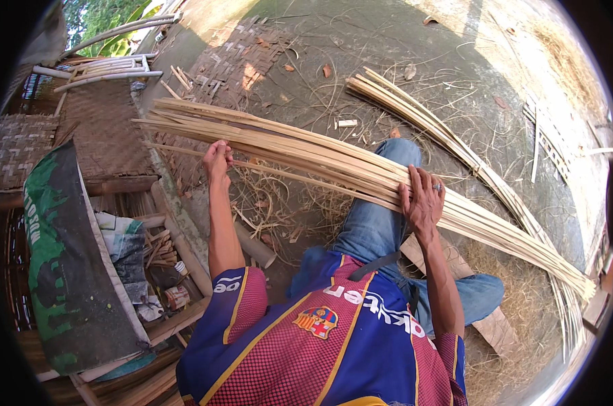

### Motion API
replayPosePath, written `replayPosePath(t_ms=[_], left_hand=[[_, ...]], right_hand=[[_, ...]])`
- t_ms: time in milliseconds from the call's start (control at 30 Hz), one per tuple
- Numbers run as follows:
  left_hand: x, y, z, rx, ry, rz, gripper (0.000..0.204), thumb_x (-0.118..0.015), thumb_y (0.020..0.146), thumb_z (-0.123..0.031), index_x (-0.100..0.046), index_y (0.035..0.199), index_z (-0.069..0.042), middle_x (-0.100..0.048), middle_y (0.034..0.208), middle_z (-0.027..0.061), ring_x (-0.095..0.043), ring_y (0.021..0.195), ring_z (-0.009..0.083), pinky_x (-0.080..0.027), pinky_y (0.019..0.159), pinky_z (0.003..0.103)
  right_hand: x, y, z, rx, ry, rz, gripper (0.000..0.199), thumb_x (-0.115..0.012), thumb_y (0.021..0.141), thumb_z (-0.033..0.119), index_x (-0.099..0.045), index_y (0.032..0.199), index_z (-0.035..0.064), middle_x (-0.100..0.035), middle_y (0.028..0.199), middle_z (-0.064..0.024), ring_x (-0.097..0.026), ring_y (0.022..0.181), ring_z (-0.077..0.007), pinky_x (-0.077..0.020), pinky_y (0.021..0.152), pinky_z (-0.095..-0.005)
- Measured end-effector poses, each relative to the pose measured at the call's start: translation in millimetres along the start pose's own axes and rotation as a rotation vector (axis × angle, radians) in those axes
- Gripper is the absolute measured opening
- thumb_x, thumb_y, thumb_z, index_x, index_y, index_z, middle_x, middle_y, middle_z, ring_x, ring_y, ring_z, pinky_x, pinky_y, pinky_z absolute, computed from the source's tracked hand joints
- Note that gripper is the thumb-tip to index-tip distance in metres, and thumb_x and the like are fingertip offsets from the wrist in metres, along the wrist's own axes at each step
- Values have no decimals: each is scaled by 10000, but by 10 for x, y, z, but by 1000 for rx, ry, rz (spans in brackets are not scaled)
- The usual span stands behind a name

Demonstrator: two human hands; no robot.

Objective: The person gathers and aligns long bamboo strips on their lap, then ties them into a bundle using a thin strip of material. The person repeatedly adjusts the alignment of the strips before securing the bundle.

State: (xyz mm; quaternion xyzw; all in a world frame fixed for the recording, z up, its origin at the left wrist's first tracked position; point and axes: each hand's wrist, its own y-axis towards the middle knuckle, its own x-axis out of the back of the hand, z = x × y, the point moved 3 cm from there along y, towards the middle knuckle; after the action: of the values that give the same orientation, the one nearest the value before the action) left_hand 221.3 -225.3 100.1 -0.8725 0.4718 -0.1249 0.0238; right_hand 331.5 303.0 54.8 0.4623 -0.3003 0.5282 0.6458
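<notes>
A long bundle of pale bamboo strips (320,159) lies across my lap, running from upper left to lower right. My left hand (217,161) pinches a single thin strip at the bundle's lower edge near its left end. Further along, my right hand (423,199) presses down flat on top of the bundle, fingers spread over the strips, above my knee in blue jeans (381,223). I sit on a low wooden board (486,318).
A second bundle of bamboo strips (448,139) lies on the concrete ground beyond. Woven bamboo mats (103,125) sit at the left, with a green and black sack (63,271), scraps and shavings near my feet.
</notes>
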Motion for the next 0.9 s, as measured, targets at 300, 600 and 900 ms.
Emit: replayPosePath(t_ms=[300,600,900], left_hand=[[21,-577,708,324,-754,-700,474,-512,1035,-513,-569,1290,-118,-634,1072,47,-595,895,224,-511,886,387],[-2116,-1394,812,665,-1510,877,723,-453,1012,-578,-343,1557,-116,-343,1620,147,-321,1483,385,-256,1210,630],[-1960,-1789,446,491,-1331,875,673,-305,1064,-572,-195,1635,-234,-171,1704,89,-168,1559,329,-114,1267,597]], right_hand=[[67,8,7,6,30,9,485,-591,986,402,-601,1384,125,-602,1292,-84,-546,1208,-285,-327,1114,-456],[199,417,-287,-271,287,423,540,-635,939,567,-710,998,35,-729,983,-161,-690,955,-343,-419,969,-565],[85,373,-355,-464,399,497,621,-751,817,649,-714,801,29,-688,781,-145,-664,707,-247,-490,630,-422]])
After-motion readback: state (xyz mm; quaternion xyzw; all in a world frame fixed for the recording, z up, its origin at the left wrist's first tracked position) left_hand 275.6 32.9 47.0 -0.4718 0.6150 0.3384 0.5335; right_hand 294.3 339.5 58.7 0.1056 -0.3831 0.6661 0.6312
